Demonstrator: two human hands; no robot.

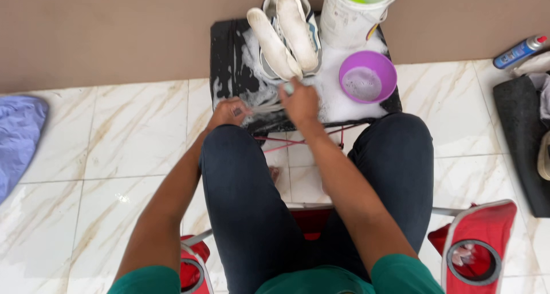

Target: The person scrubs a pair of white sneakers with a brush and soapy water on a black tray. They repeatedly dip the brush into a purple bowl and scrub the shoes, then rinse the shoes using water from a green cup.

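Over the soapy black mat [229, 47], the left hand [229, 112] pinches white shoelaces [264, 107] taut; the right hand [300, 102] grips a small pale brush [289, 88] beside upturned white sneakers [285, 31]

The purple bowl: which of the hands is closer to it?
Right. The right hand sits just left of the purple bowl; the left hand is farther left.

Left hand [229, 112] and right hand [301, 102] fisted, arms extended.

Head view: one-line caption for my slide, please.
Seated person's left hand and right hand scrub white laces on a soapy black mat beside upturned sneakers.
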